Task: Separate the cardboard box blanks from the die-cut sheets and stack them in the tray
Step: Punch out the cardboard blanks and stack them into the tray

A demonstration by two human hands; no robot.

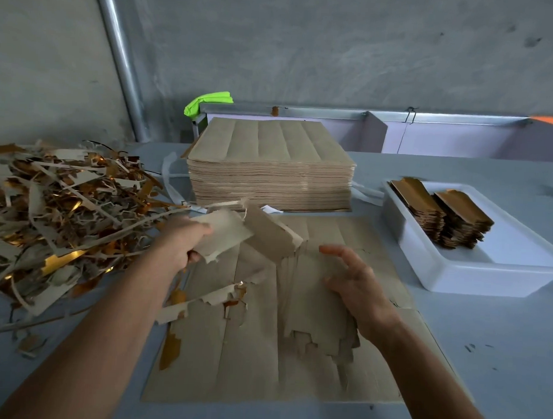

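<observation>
Blanks [227, 235], flat ragged-edged cardboard, gripped by left hand [181, 240].

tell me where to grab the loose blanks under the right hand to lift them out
Grip the blanks by their right long edge, coming in from the right, where the right hand already hovers open. They lie flat as a narrow strip running toward the person, and the near end is ragged with tabs, so a thumb-over, fingers-under pinch at mid-length looks safest. The left hand holds torn scrap.

bare forearms, no sleeves visible
</observation>
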